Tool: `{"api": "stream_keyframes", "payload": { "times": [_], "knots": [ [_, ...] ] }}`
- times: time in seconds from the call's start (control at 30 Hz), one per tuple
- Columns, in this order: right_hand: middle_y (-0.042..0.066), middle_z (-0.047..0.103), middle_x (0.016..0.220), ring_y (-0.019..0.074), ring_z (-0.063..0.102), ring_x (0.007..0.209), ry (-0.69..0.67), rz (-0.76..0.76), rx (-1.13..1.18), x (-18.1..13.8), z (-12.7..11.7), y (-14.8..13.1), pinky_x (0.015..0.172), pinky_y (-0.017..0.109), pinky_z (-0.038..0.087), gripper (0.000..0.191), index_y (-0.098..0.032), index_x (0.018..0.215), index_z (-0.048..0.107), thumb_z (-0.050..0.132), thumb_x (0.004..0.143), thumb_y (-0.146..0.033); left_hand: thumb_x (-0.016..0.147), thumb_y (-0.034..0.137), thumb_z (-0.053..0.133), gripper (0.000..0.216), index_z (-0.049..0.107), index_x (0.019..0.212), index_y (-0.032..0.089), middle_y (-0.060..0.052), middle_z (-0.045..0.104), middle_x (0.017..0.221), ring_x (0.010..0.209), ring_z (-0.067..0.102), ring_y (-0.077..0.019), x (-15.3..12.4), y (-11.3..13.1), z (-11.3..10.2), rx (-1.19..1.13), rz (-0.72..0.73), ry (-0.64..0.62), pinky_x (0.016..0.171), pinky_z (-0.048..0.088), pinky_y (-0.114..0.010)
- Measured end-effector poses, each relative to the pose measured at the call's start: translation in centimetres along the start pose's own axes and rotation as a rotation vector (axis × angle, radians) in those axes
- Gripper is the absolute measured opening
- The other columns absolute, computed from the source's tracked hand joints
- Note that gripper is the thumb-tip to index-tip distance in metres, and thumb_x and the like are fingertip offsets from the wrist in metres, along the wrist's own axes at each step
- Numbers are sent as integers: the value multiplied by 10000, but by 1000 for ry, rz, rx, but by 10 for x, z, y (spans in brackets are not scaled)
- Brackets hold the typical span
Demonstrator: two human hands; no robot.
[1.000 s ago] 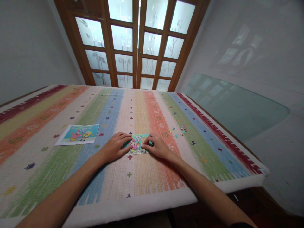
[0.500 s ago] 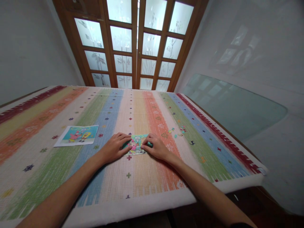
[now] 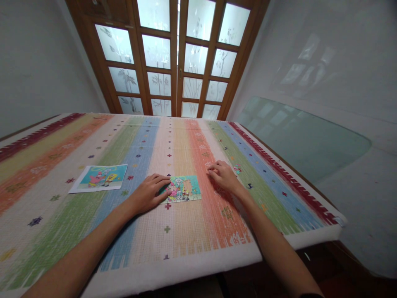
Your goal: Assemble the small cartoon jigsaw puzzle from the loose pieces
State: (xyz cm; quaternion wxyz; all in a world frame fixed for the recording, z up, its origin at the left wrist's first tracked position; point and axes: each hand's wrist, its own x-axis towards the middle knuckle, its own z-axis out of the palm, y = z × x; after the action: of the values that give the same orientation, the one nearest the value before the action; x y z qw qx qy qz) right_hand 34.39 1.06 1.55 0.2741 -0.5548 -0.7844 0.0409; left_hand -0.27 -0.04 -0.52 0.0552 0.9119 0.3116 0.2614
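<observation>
A small jigsaw puzzle (image 3: 178,192) with cartoon figures on teal lies on the striped cloth in front of me. It is mostly put together, with a tan patch showing in its upper middle. My left hand (image 3: 152,191) lies over its left edge, fingers stretched out and resting on it. To the right of the puzzle, apart from it, my right hand (image 3: 222,177) hovers over the orange stripe with its fingers loosely bent. No piece shows between those fingers. Just beyond that hand lie loose puzzle pieces (image 3: 237,168), partly hidden by it.
A printed sheet (image 3: 102,178) with a matching cartoon picture lies at the left. The striped cloth (image 3: 182,227) covers the table, whose near edge is in front of me. A wooden door with frosted panes (image 3: 173,74) stands behind, and white walls flank both sides.
My right hand has left the puzzle and moved right, toward the loose pieces. The puzzle's right part is now uncovered. My left hand has stayed on the left edge.
</observation>
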Motion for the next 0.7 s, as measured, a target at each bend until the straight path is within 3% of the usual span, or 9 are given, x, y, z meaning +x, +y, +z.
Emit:
{"api": "stream_keyframes", "payload": {
  "times": [0.13, 0.23, 0.53, 0.7],
  "knots": [
    [116, 719, 984, 254, 637, 944, 0, 147, -211, -4, -26, 44, 857, 370, 447, 255, -198, 978, 795, 560, 898, -139, 1069, 433, 499, 323, 633, 1263, 212, -103, 703, 1244, 1160, 619, -278, 0, 0, 1, 1, 12, 1, 999, 511, -479],
    [118, 725, 993, 245, 642, 939, -22, 208, -250, -9, -36, 62, 857, 348, 446, 307, -196, 1047, 803, 549, 892, -116, 1077, 422, 478, 333, 630, 1275, 201, -109, 699, 1259, 1170, 616, -282, -1, -1, 1, 5, 13, -7, 1001, 509, -490],
    [119, 698, 1068, 275, 605, 1018, -134, 133, -241, -12, -19, 58, 891, 371, 415, 262, -244, 1136, 808, 627, 948, -228, 1048, 436, 521, 370, 619, 1311, 195, -124, 685, 1285, 1192, 610, -294, -1, 2, -5, -10, 20, -33, 1019, 505, -503],
    [122, 682, 1072, 270, 599, 1019, -127, 137, -223, -12, -23, 69, 913, 367, 416, 287, -228, 1164, 792, 603, 949, -201, 1039, 430, 536, 372, 616, 1311, 190, -123, 685, 1289, 1195, 609, -298, -1, 3, -7, -6, 31, -36, 1022, 505, -505]
  ]
}}
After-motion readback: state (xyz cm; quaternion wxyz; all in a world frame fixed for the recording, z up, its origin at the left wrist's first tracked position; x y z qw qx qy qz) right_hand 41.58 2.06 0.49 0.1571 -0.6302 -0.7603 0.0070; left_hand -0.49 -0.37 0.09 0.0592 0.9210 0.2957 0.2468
